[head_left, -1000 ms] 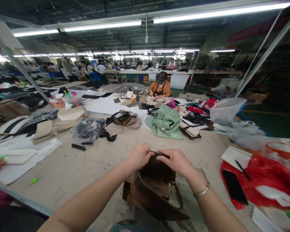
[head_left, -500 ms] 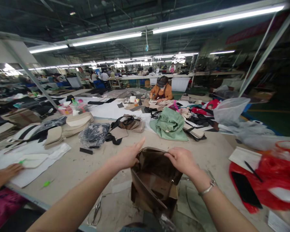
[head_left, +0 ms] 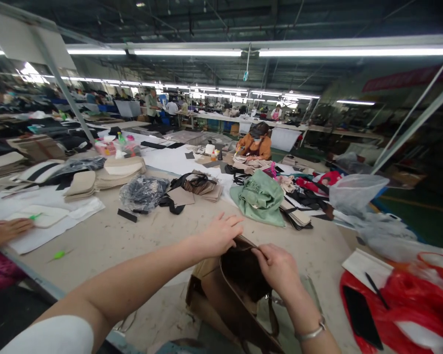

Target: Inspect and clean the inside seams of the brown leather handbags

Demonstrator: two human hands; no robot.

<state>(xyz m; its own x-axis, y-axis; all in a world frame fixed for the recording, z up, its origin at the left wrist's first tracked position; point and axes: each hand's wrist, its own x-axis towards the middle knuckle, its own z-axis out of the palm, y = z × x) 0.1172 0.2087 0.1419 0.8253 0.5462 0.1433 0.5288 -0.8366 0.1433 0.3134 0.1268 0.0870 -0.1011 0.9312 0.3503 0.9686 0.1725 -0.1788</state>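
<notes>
A brown handbag [head_left: 216, 295] with a long strap stands tilted on the table right in front of me, its mouth open and its inside dark. My left hand [head_left: 221, 237] rests at the far left of the rim, fingers stretched out and apart; its thumb is hidden. On the right side of the mouth, my right hand [head_left: 278, 268] pinches the rim between thumb and fingers. Below that hand, a small metal fitting and a narrow strap hang at the bag's side. Green-grey pieces lie partly under the bag.
A crumpled green cloth [head_left: 260, 194], a plastic-wrapped black bundle [head_left: 143, 192] and stacked beige pieces [head_left: 118, 172] lie beyond. At right are a red plastic bag [head_left: 409, 295] and a phone [head_left: 362, 317]. A co-worker's hand [head_left: 16, 228] is at left; another person [head_left: 256, 142] sits opposite.
My left hand has shifted right along the rim, its fingers now spread. The bag has turned and leans, with its mouth narrower. My right hand still grips the rim. The view has tilted.
</notes>
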